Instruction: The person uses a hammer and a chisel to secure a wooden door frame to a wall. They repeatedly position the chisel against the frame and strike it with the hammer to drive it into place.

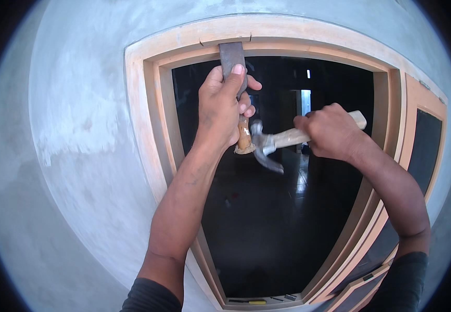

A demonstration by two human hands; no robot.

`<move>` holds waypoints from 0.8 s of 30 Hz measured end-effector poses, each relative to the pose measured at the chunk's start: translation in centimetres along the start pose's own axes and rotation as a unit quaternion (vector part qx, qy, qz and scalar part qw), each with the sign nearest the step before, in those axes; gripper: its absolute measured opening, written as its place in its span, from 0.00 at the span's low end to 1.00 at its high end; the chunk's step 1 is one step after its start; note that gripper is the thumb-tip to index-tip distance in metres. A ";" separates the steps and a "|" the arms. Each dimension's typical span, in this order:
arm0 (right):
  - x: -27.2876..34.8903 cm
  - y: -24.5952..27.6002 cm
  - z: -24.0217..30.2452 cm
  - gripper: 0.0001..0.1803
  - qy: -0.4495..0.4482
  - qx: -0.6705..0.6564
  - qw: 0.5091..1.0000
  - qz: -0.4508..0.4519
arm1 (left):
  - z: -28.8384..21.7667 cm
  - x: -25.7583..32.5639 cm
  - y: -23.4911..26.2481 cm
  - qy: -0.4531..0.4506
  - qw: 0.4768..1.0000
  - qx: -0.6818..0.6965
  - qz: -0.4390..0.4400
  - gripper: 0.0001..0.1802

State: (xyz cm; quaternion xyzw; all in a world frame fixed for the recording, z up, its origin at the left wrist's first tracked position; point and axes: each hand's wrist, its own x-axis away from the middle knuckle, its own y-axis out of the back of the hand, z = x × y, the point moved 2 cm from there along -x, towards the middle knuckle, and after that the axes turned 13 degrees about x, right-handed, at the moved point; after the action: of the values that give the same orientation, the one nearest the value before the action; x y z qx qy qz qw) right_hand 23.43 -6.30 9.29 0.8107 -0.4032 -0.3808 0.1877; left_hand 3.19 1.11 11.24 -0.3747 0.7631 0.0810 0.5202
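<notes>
1. The left hand [219, 104] grips a wide-bladed wood chisel [231, 54], thumb flat along the steel, one fingertip jutting out to the right.
2. The chisel stands nearly upright, blade uppermost, its end at the top member of the wooden frame [308, 32], nearer the frame's top-left corner than its top-right. Two short dark marks flank it on that member.
3. The right hand [334, 131] is closed around the wooden handle of a claw hammer [288, 138]. The hammer's head is at the chisel's handle butt; whether they touch, I cannot tell.
4. A yellow object [257, 302] lies near the middle of the frame's bottom edge.
5. A hinged sash [424, 143] adjoins the frame's right edge.
</notes>
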 end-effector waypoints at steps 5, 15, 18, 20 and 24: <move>3.7 -2.7 1.0 0.14 0.082 -0.015 0.996 0.038 | -0.8 0.3 0.6 0.023 0.999 -0.030 0.005 0.12; 9.4 -5.6 1.9 0.16 0.106 0.033 0.985 0.135 | 0.3 0.2 -0.2 0.012 0.999 -0.033 0.016 0.11; 9.8 -5.6 1.7 0.16 0.100 0.032 0.984 0.141 | 0.4 0.0 0.0 0.011 0.999 -0.025 0.018 0.12; 10.0 -5.8 1.6 0.16 0.101 0.031 0.984 0.141 | 0.5 0.0 0.0 0.008 1.000 -0.021 0.011 0.12; 9.9 -6.6 1.6 0.17 0.110 0.035 0.983 0.140 | 0.6 0.0 -0.3 0.006 1.000 -0.019 0.008 0.12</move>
State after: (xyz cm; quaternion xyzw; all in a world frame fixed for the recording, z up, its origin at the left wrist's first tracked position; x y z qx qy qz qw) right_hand 29.40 -10.20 -0.45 0.7893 -0.5025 -0.2449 0.2541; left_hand 3.80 1.17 11.03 -0.3791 0.7678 0.0976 0.5072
